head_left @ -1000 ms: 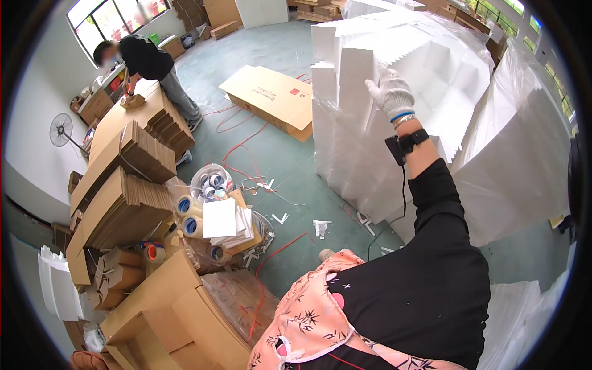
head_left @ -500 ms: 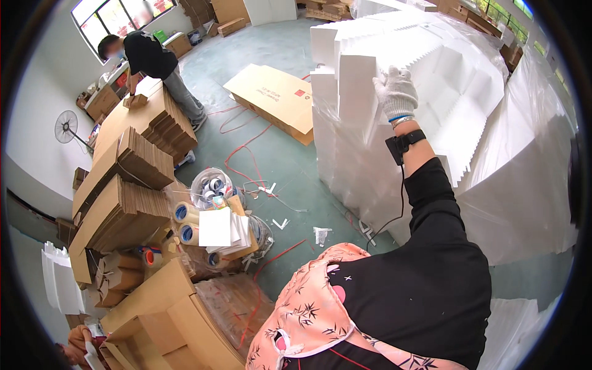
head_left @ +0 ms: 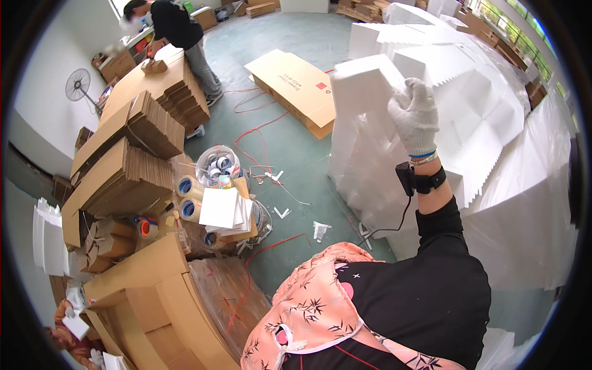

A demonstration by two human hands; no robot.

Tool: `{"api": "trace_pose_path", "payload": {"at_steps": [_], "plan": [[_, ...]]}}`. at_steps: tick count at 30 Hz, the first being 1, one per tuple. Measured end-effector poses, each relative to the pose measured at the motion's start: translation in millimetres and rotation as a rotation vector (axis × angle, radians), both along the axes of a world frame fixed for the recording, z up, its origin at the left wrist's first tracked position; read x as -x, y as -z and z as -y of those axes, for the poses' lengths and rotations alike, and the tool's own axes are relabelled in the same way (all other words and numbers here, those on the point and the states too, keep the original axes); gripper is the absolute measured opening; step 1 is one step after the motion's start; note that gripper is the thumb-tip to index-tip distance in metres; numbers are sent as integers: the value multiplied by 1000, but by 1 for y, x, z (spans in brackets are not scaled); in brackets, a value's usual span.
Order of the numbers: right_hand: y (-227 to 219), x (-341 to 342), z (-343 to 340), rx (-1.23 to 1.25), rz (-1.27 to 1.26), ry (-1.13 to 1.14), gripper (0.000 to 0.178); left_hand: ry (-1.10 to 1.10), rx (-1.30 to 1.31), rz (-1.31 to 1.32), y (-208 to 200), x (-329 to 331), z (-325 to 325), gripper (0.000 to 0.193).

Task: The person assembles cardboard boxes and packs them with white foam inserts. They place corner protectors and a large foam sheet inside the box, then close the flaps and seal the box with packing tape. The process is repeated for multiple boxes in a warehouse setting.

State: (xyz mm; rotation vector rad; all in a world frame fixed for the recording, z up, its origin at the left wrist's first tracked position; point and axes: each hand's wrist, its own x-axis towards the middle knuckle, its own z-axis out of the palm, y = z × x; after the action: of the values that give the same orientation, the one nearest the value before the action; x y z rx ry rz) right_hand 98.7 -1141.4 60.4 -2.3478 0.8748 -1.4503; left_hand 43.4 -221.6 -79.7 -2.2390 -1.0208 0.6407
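Observation:
My right hand [head_left: 414, 117], in a white knitted glove, is closed on the edge of a white foam piece [head_left: 367, 80] at the near left corner of a large stack of white foam pieces [head_left: 487, 105]. The fingers are curled and the thumb side faces up. A black band with a small device [head_left: 425, 180] and a cable sits round the wrist. Clear plastic film [head_left: 536, 160] wraps part of the stack. My left hand is out of view.
A flat carton [head_left: 296, 92] lies on the floor. At left are stacked cardboard sheets [head_left: 123, 179], a bucket of tape rolls [head_left: 217, 165], white square sheets [head_left: 219, 208] and an open carton [head_left: 132, 308]. Red straps [head_left: 259, 132] trail there. One co-worker [head_left: 176, 28] stands far left; another [head_left: 68, 330] is low left.
My right hand has drawn nearer to me, and the foam piece in its grip now stands tilted with its top showing. The whole view has shifted with my head.

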Motion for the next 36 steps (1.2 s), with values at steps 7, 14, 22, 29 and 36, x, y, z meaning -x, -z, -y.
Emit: {"api": "trace_pose_path", "payload": {"at_steps": [7,14,22,29,36], "plan": [[14,-99,-74,-155,-179,-461,64,80,85,241,-22,45,3,51],[23,-195,-250,-697,-176,-1046,79,165,257,457,-39,67,-1,38],[-16,-226,-517,-78,-229,-1467,76,232,538,626,-57,74,-14,35],[-58,-249,-708,454,132,-1788,42,253,562,637,-60,77,-30,29],[-37,-225,-930,648,-246,-2461,25,176,550,630,-73,101,-32,27]]}}
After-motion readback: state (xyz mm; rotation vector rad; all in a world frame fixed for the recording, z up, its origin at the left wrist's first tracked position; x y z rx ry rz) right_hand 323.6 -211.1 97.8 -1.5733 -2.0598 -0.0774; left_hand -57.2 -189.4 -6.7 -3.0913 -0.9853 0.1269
